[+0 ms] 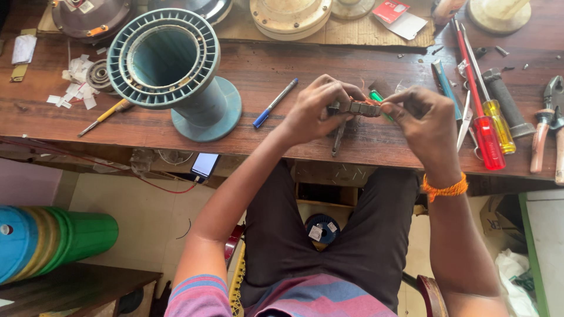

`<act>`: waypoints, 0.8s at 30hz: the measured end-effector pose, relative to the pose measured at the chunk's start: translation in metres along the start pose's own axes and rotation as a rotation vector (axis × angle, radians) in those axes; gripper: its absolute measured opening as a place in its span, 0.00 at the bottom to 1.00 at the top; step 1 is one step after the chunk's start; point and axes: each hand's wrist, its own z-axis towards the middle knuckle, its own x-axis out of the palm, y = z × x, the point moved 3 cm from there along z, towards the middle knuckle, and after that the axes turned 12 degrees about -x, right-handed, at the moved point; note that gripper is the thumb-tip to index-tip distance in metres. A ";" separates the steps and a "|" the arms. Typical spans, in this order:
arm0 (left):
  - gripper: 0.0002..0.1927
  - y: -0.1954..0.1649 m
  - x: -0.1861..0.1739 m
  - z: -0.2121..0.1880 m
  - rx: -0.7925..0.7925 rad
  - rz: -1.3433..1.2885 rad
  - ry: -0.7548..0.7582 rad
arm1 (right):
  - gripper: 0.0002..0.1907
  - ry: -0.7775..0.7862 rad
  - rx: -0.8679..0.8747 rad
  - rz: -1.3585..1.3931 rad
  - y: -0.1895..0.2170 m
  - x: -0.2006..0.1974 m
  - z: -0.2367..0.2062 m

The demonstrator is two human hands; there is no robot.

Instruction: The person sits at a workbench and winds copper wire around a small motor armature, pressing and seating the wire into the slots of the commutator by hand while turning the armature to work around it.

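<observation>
Head view | left hand [317, 111] and right hand [423, 120]: fingers closed on small grey metal part [359, 107], held between them just above wooden workbench [264, 76] | blue pen [275, 103] near left hand | red screwdriver [479, 105] near right hand.

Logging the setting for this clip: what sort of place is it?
Probably a small repair or motor-winding workshop: a worn wooden workbench with screwdrivers and pliers, a large plastic spool, and both hands on a small metal core.
</observation>
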 end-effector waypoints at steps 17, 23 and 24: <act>0.11 -0.008 -0.020 0.013 -0.141 -0.183 0.195 | 0.05 -0.048 -0.299 -0.071 -0.009 0.052 -0.041; 0.13 -0.020 -0.008 -0.008 0.328 0.275 -0.031 | 0.06 -0.057 -0.219 0.071 -0.017 0.051 -0.048; 0.14 -0.019 -0.006 -0.010 0.354 0.330 -0.064 | 0.05 -0.055 -0.221 0.128 -0.017 0.050 -0.049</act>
